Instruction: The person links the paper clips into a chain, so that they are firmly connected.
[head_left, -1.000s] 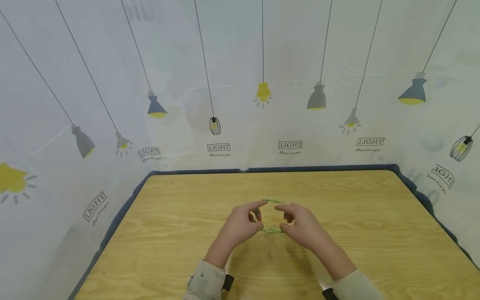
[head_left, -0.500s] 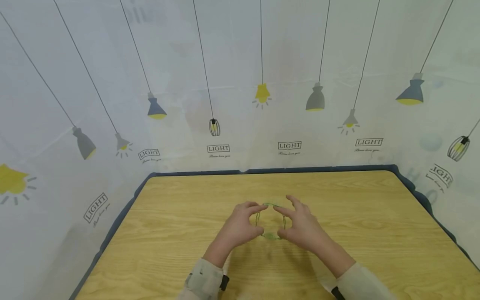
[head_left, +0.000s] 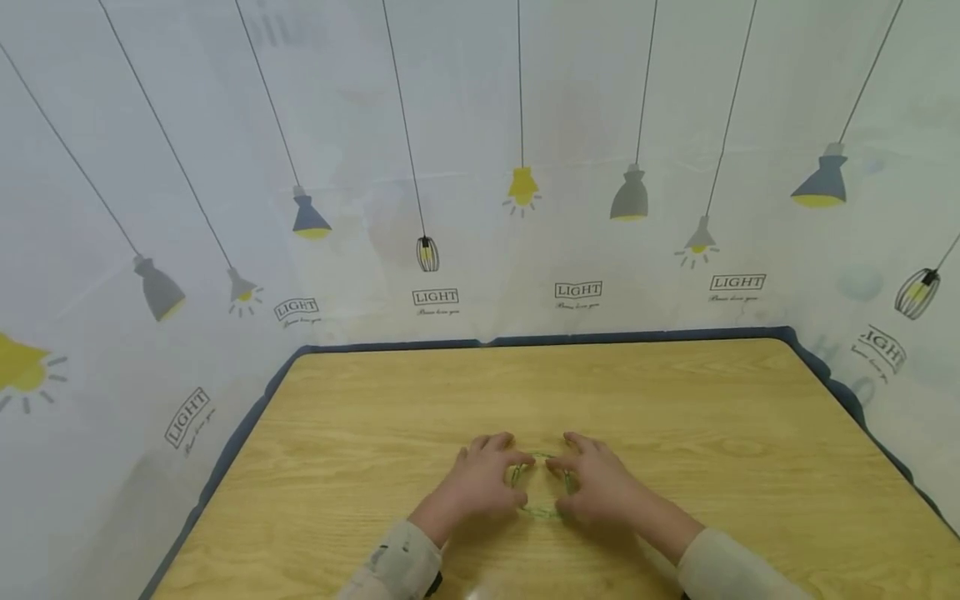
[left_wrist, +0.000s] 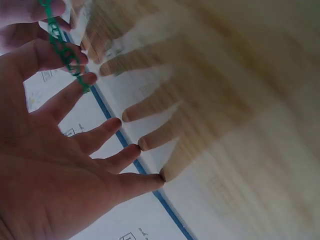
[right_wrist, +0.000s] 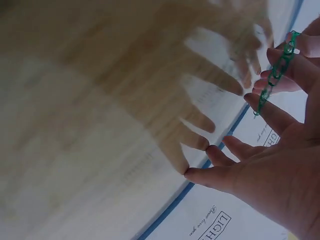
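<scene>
A thin green chain loop (head_left: 543,514) is spread into a ring between both hands, low over the wooden table. Its far and near edges show in the head view between the fingertips. My left hand (head_left: 480,483) holds the left side with thumb and index finger, and the other fingertips touch the tabletop. On the opposite side my right hand (head_left: 600,483) holds the loop the same way, its lower fingers reaching the table. Small oval links of the green chain loop (left_wrist: 61,50) appear edge-on in the left wrist view. The fingers hide parts of the ring.
The glossy wooden table (head_left: 360,417) reflects the hands. A dark blue edge (head_left: 420,344) runs along its far side. Behind stands a pale wall covering (head_left: 480,100) printed with hanging lamps and LIGHT labels.
Both hands and the green chain loop have come down and nearer to the body, to the tabletop. The right fingers opened wider along the way, and the loop stays between the hands.
</scene>
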